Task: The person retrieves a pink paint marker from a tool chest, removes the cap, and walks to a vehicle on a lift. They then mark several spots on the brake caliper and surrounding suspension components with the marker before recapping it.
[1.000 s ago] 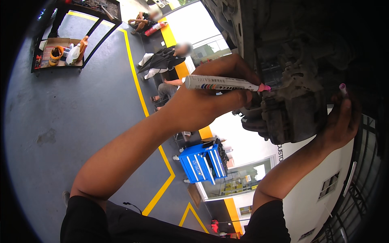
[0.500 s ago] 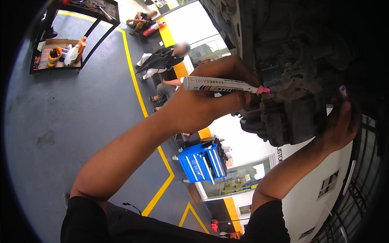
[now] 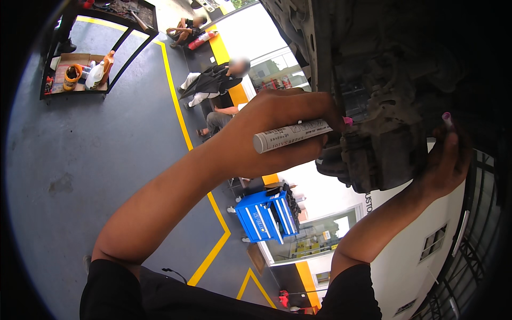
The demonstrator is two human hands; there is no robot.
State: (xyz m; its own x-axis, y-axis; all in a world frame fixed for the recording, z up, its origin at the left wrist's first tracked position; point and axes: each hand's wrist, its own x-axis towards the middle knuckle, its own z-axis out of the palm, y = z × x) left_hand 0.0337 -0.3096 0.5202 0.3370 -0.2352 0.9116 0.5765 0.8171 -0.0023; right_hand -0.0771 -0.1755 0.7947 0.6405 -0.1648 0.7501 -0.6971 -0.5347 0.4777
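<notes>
My left hand is closed around a white paint marker with a pink tip. The barrel slants up to the right, and its tip is at the edge of a dark, dirty brake caliper; whether they touch I cannot tell. On the far side of the caliper, my right hand pinches a small pink-ended marker cap with the fingertips. Part of that hand is in shadow, close against the caliper's lower right side.
Dark vehicle underbody fills the upper right. A blue tool cabinet stands beyond my arms. At the upper left is a black cart with bottles and tools. Several people sit along the wall, one in dark clothes near a red fire extinguisher.
My left hand has turned the marker: its back end has dropped lower and its barrel has rolled. The right hand with the cap has shifted slightly left.
</notes>
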